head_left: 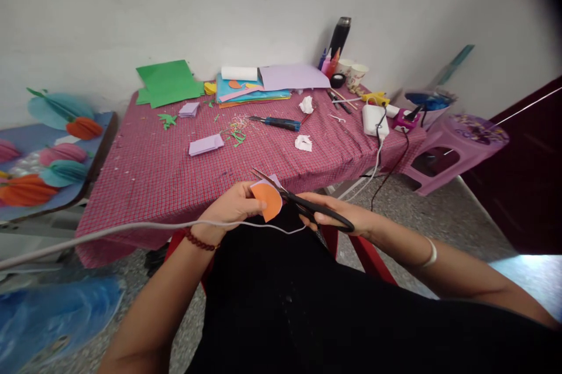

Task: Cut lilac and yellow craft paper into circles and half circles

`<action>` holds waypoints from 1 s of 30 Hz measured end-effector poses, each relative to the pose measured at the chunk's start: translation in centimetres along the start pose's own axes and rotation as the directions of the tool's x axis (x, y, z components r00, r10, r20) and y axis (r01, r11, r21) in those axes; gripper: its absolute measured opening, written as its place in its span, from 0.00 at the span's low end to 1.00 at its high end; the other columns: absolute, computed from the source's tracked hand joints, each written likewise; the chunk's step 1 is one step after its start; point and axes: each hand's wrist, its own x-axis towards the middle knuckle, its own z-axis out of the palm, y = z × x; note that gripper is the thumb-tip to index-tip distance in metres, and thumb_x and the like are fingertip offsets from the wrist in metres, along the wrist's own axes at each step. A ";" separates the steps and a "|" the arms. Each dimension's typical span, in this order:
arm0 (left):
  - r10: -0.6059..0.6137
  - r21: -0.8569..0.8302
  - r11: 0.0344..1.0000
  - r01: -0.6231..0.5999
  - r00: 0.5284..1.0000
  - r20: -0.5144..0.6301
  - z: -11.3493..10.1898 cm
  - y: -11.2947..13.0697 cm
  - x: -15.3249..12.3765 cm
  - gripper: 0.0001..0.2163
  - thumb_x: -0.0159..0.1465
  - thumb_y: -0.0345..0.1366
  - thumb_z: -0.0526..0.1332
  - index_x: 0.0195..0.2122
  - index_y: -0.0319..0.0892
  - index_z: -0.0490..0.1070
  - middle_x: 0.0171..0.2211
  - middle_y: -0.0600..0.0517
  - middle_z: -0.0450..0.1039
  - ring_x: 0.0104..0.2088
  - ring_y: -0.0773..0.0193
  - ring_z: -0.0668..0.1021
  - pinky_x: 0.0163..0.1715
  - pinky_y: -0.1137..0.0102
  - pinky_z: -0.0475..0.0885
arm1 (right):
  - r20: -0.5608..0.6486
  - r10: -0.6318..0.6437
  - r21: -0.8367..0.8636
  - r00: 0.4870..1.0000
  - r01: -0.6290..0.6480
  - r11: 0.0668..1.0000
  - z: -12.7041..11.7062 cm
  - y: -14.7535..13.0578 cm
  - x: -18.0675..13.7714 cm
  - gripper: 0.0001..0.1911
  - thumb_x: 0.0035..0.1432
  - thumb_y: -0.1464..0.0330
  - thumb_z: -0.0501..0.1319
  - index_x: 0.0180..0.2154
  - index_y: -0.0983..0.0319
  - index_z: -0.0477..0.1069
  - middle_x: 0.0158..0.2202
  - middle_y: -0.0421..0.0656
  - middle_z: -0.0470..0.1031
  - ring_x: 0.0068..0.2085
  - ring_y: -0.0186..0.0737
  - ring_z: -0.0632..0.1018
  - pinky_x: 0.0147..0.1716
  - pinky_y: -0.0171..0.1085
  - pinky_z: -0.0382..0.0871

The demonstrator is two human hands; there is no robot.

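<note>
My left hand (235, 205) pinches a rounded piece of orange paper (268, 199) between thumb and fingers, just in front of the table's edge. Behind it shows a bit of purple paper (275, 179), lying against the orange. Black-handled scissors (314, 205) are in my right hand (336, 210), its fingers through and around the handles. Their blades point up and left and pass along the upper edge of the papers. A thin pale cable crosses over my left wrist and hangs below both hands.
On the checked tablecloth (153, 163) lie folded purple papers (206, 144), green paper scraps (167, 120), a blue utility knife (276, 123) and crumpled tissues (303, 143). Green sheets (170, 82) and a black bottle (341, 35) are at the back. A white charger (374, 120) with cables sits right, near a pink stool (456, 146).
</note>
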 end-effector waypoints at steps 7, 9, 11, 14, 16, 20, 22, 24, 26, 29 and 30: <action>-0.005 0.019 1.000 0.005 1.000 0.005 -0.1 -0.1 0.0 0.05 0.47 0.26 0.66 0.27 0.37 0.75 0.24 0.53 0.74 0.24 0.70 0.73 0.28 0.75 0.68 | -0.052 0.027 0.016 0.998 -0.026 1.000 0.5 -0.3 0.1 0.34 0.56 0.52 0.61 0.57 0.66 0.60 0.33 0.40 0.63 0.32 0.30 0.65 0.30 0.31 0.62; -0.001 0.017 1.000 0.001 1.000 -0.001 -0.2 -0.1 0.0 0.07 0.47 0.26 0.66 0.29 0.37 0.76 0.25 0.53 0.75 0.25 0.69 0.74 0.29 0.75 0.69 | -0.065 0.025 0.020 0.998 -0.024 1.000 0.6 -0.3 0.1 0.34 0.56 0.52 0.62 0.57 0.66 0.61 0.31 0.39 0.63 0.30 0.29 0.64 0.28 0.31 0.61; 0.009 0.016 1.000 -0.009 1.000 -0.001 -0.2 -0.1 0.0 0.07 0.47 0.26 0.67 0.29 0.37 0.76 0.26 0.53 0.75 0.26 0.69 0.74 0.29 0.75 0.69 | -0.076 0.016 0.029 0.997 -0.014 0.999 0.7 -0.2 0.1 0.34 0.56 0.52 0.62 0.56 0.66 0.61 0.30 0.39 0.62 0.29 0.29 0.63 0.26 0.31 0.59; 0.010 0.000 1.000 -0.010 1.000 -0.006 -0.2 -0.1 0.0 0.08 0.47 0.26 0.67 0.29 0.37 0.76 0.26 0.52 0.75 0.25 0.69 0.74 0.28 0.75 0.69 | -0.089 0.010 0.038 0.996 -0.007 0.999 0.7 0.0 0.0 0.33 0.56 0.52 0.62 0.56 0.66 0.62 0.29 0.38 0.63 0.27 0.28 0.63 0.26 0.31 0.57; 0.009 -0.017 1.000 -0.009 1.000 -0.004 -0.2 -0.1 0.0 0.08 0.46 0.27 0.68 0.29 0.37 0.76 0.25 0.53 0.75 0.25 0.69 0.74 0.28 0.75 0.69 | -0.090 0.006 0.031 0.996 -0.004 1.000 0.7 0.1 0.0 0.33 0.56 0.52 0.62 0.56 0.66 0.62 0.29 0.38 0.63 0.27 0.28 0.63 0.26 0.31 0.57; 0.012 -0.070 0.997 -0.010 0.999 0.034 0.1 0.0 0.0 0.07 0.47 0.28 0.68 0.28 0.37 0.76 0.25 0.53 0.75 0.24 0.69 0.74 0.27 0.75 0.69 | -0.072 -0.007 0.020 0.997 0.008 1.000 0.6 0.1 0.0 0.34 0.56 0.52 0.62 0.57 0.64 0.61 0.31 0.39 0.63 0.30 0.29 0.65 0.28 0.31 0.58; 0.018 -0.089 0.996 -0.014 0.999 0.049 0.2 0.0 -0.1 0.06 0.47 0.29 0.68 0.28 0.37 0.76 0.24 0.52 0.74 0.24 0.69 0.74 0.27 0.74 0.69 | -0.060 -0.016 0.010 0.998 0.017 1.000 0.5 0.2 0.0 0.34 0.56 0.52 0.62 0.58 0.64 0.61 0.32 0.40 0.63 0.31 0.30 0.65 0.29 0.31 0.59; 0.021 -0.086 0.996 -0.016 0.999 0.048 0.2 0.0 -0.1 0.06 0.47 0.29 0.68 0.28 0.37 0.76 0.24 0.52 0.74 0.24 0.69 0.74 0.27 0.74 0.69 | -0.054 -0.022 -0.006 0.998 0.022 1.000 0.5 0.2 0.0 0.34 0.57 0.52 0.61 0.58 0.64 0.60 0.32 0.40 0.63 0.31 0.30 0.65 0.29 0.32 0.59; 0.019 -0.071 0.997 -0.016 0.999 0.037 0.1 0.0 -0.1 0.06 0.47 0.28 0.68 0.28 0.37 0.76 0.24 0.52 0.74 0.24 0.69 0.74 0.27 0.75 0.69 | -0.056 -0.016 -0.015 0.998 0.015 1.000 0.5 0.2 0.0 0.34 0.57 0.51 0.61 0.58 0.65 0.61 0.32 0.40 0.63 0.31 0.30 0.64 0.29 0.32 0.59; 0.020 -0.043 0.999 -0.018 0.999 0.032 -0.1 -0.1 -0.2 0.07 0.47 0.28 0.68 0.28 0.37 0.76 0.25 0.53 0.75 0.24 0.69 0.74 0.28 0.75 0.69 | -0.072 0.002 -0.016 0.997 -0.003 1.000 0.6 0.1 -0.1 0.35 0.56 0.51 0.61 0.57 0.66 0.61 0.31 0.39 0.63 0.30 0.30 0.63 0.28 0.32 0.57; 0.022 -0.036 0.999 -0.021 0.999 0.035 -0.1 -0.1 -0.2 0.07 0.47 0.28 0.68 0.29 0.37 0.76 0.25 0.52 0.75 0.25 0.69 0.74 0.28 0.75 0.69 | -0.080 0.008 -0.017 0.997 -0.009 1.000 0.7 0.0 -0.1 0.35 0.56 0.51 0.61 0.57 0.66 0.61 0.30 0.39 0.63 0.30 0.30 0.63 0.28 0.31 0.56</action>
